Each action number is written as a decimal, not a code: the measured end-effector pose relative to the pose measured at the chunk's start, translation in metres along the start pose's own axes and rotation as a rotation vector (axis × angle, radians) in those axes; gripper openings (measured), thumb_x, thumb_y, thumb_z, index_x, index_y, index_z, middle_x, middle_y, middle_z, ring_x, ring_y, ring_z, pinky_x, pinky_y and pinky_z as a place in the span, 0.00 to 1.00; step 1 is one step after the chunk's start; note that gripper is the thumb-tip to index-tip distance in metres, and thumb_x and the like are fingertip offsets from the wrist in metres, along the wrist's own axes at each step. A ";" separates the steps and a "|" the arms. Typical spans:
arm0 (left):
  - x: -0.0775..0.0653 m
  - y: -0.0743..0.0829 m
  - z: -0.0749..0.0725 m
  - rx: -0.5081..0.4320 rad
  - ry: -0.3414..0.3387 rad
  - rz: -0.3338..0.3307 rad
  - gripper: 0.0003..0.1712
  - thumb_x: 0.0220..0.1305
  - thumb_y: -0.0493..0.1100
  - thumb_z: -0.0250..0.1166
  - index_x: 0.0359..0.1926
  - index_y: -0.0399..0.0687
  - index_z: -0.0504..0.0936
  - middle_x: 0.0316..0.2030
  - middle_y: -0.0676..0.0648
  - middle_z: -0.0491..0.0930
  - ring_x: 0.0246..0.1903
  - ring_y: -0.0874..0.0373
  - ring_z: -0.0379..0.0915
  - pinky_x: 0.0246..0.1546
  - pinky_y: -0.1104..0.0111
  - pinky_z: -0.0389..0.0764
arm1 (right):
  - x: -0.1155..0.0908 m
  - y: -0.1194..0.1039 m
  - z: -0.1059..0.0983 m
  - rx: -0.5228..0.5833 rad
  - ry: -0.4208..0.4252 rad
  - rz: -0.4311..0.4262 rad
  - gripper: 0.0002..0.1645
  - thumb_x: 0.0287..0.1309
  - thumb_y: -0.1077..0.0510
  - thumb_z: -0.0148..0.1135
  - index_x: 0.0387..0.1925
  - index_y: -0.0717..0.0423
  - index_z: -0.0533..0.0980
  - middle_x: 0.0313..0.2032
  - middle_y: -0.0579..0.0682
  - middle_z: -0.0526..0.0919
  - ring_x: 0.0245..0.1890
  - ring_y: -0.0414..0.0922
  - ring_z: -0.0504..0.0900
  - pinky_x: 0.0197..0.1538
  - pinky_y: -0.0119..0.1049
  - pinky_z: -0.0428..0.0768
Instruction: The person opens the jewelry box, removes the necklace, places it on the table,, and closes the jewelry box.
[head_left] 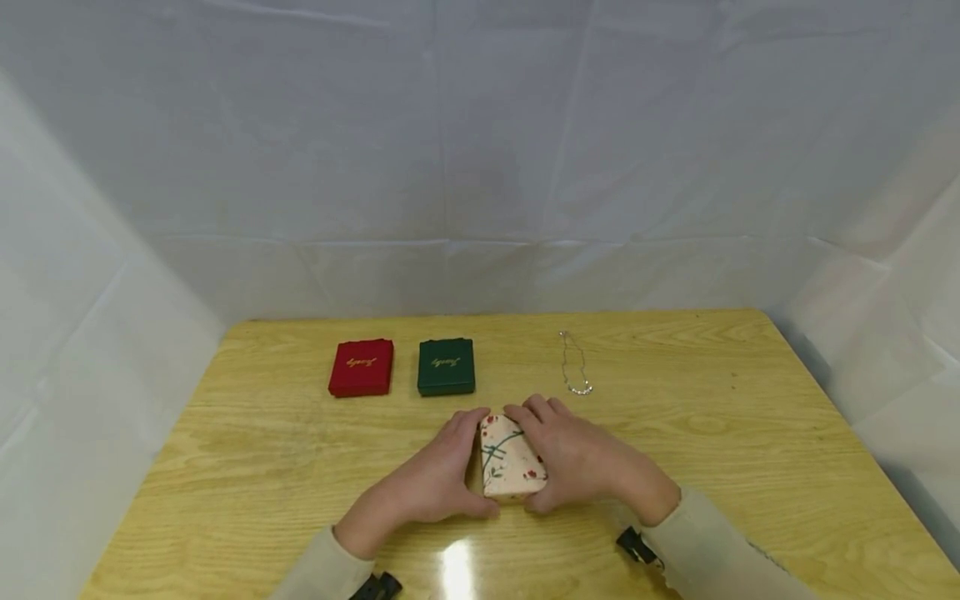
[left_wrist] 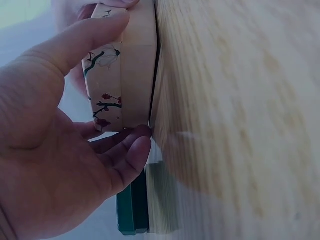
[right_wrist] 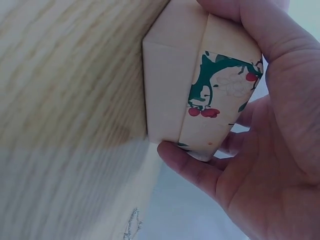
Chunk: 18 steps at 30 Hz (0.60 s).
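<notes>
Cream floral box [head_left: 512,460], left hand [head_left: 441,473] and right hand [head_left: 573,457], curled round opposite sides

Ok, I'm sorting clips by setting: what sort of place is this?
Probably a makeshift filming booth: pale sheeting lines three sides of a wood-grain table, where a red jewelry box sits.

The tabletop [head_left: 262,450] is presenting as smooth, grained wood, reflecting light glossily. The floral box [head_left: 517,458] is showing a smooth, printed, paper-like covering. The red box [head_left: 360,379] and green box [head_left: 446,380] are appearing largely matt, their lettering [head_left: 362,362] looking metallic gold. The necklace [head_left: 581,390] is glinting like silvery metal.
</notes>
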<state>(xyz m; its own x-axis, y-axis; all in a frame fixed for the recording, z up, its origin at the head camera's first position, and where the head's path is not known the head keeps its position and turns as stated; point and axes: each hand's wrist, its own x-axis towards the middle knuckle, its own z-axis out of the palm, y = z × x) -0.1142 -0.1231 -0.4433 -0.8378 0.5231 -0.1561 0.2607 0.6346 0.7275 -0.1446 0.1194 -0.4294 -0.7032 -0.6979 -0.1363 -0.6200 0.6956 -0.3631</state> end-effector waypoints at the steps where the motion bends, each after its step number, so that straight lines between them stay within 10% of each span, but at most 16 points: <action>1: 0.000 0.000 0.000 0.001 0.000 -0.002 0.71 0.50 0.51 0.87 0.83 0.40 0.49 0.75 0.41 0.60 0.73 0.48 0.60 0.74 0.50 0.64 | 0.000 0.001 0.000 0.002 -0.002 0.001 0.70 0.40 0.40 0.83 0.81 0.56 0.58 0.67 0.51 0.69 0.58 0.47 0.70 0.55 0.44 0.80; 18: 0.001 -0.003 0.000 0.051 0.010 -0.012 0.73 0.47 0.55 0.88 0.83 0.40 0.52 0.75 0.41 0.59 0.76 0.44 0.56 0.74 0.48 0.64 | -0.017 0.019 -0.007 -0.023 0.005 -0.007 0.70 0.38 0.35 0.85 0.78 0.60 0.64 0.65 0.53 0.74 0.62 0.49 0.73 0.67 0.48 0.76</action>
<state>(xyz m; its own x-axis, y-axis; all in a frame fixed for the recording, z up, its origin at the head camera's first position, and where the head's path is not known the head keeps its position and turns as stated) -0.1158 -0.1243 -0.4461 -0.8455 0.5102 -0.1577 0.2749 0.6690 0.6905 -0.1465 0.1452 -0.4278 -0.7009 -0.7015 -0.1290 -0.6324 0.6948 -0.3425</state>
